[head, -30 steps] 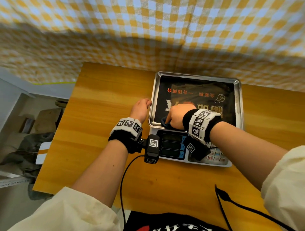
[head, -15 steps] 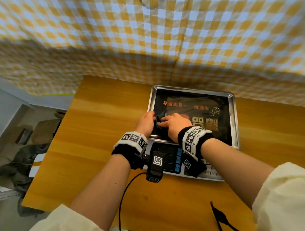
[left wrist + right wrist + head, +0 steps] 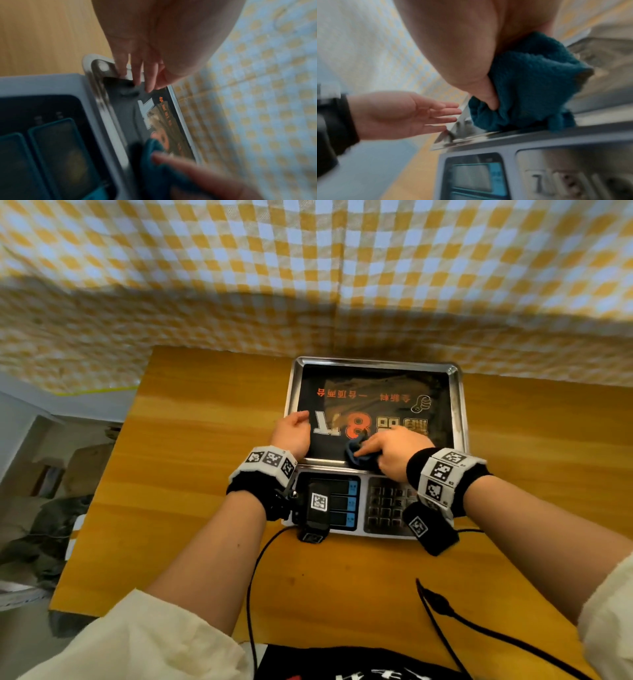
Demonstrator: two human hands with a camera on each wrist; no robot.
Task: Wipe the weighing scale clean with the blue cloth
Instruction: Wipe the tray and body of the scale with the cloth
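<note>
The weighing scale (image 3: 459, 405) stands on the wooden table, a steel tray with a dark printed sheet on top and a display and keypad in front. My right hand (image 3: 390, 451) holds the bunched blue cloth (image 3: 359, 457) down on the tray's near edge; the cloth (image 3: 530, 83) shows under the palm in the right wrist view and the cloth (image 3: 159, 162) shows blurred in the left wrist view. My left hand (image 3: 293, 431) lies with straight fingers (image 3: 137, 73) on the tray's near left corner, holding nothing.
The wooden table (image 3: 205, 474) has bare surface left of and in front of the scale. A yellow checked cloth (image 3: 308, 285) hangs behind it. Black cables (image 3: 445, 611) run across the near table. Left of the table edge is a drop to cluttered floor (image 3: 51, 491).
My right hand has slid the blue cloth from the tray's left side rightwards to the middle of its near edge. The left hand has stayed by the left rim.
</note>
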